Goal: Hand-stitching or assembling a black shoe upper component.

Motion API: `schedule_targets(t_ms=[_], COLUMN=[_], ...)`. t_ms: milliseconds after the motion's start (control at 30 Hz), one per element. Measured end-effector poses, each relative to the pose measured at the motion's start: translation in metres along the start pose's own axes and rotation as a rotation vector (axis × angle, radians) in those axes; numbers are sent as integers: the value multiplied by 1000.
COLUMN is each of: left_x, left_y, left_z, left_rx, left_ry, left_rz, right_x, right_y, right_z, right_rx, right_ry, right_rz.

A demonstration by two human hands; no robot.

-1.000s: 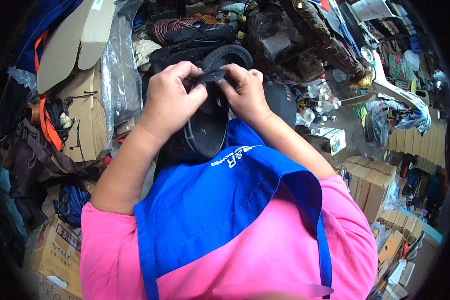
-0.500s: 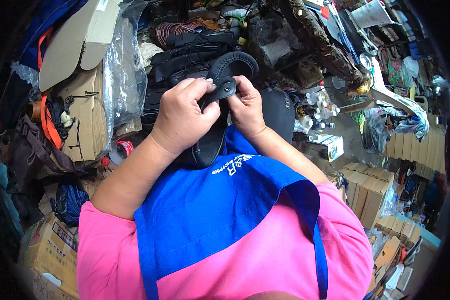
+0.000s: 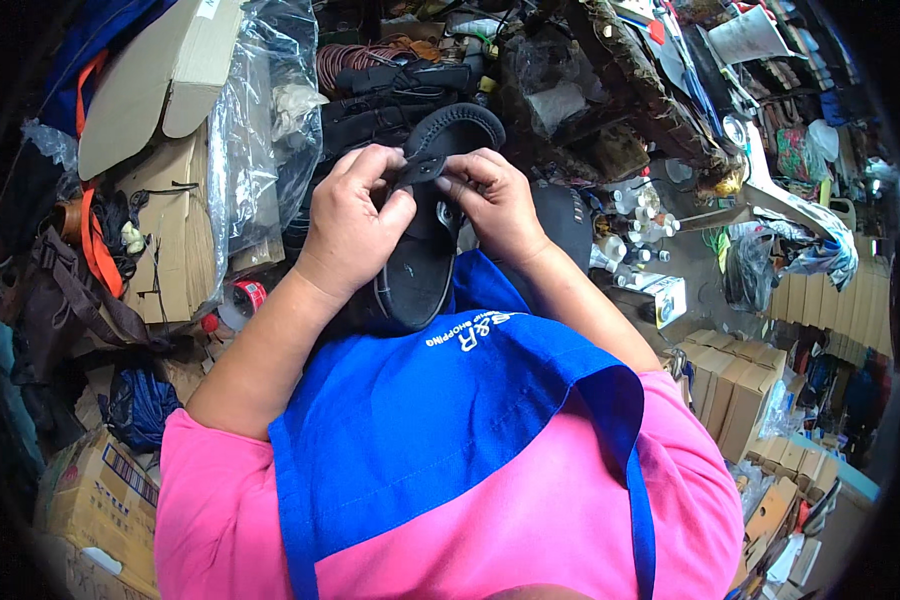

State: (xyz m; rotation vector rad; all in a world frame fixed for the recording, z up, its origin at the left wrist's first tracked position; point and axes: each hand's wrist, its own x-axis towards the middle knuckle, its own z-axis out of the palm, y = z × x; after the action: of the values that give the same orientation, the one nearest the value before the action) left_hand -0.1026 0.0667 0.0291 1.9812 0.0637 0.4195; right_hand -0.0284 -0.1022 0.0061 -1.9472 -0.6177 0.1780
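Just beyond the blue apron (image 3: 440, 410), has a black shoe (image 3: 415, 290) lying rounded end nearest. Above it, pinches a black strap end (image 3: 425, 169) between closed thumb and fingers of the left hand (image 3: 355, 215), and likewise from the other side with the right hand (image 3: 497, 203). Past the fingertips, shows a curved, stitched black band (image 3: 458, 122). Has a clear plastic sheet (image 3: 255, 150) off to the left, pale bottles (image 3: 612, 247) to the right.
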Motion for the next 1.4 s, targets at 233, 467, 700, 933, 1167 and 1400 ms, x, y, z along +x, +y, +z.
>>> schedule_targets(t_ms=[233,467,700,933,1167,1400], left_x=[-1,2,6,7,-2,-7], left_y=[-16,-18,-27,25,24,21], left_z=[-1,-2,-10,-16,-12,-6], left_rx=[-184,-92,-171,69,109,108], left_ry=[-28,-48,-79,-5,41,43], left_rz=[-247,-204,-375,175,389,373], right_x=[5,16,22,12,-6,-8], right_y=[18,8,3,-24,-32,-16], right_z=[16,22,14,-9,-21,-22], right_rx=[37,-335,-414,83,442,498], right_ry=[30,108,-115,29,-65,-107], right_rz=[-54,-196,-147,-56,68,87])
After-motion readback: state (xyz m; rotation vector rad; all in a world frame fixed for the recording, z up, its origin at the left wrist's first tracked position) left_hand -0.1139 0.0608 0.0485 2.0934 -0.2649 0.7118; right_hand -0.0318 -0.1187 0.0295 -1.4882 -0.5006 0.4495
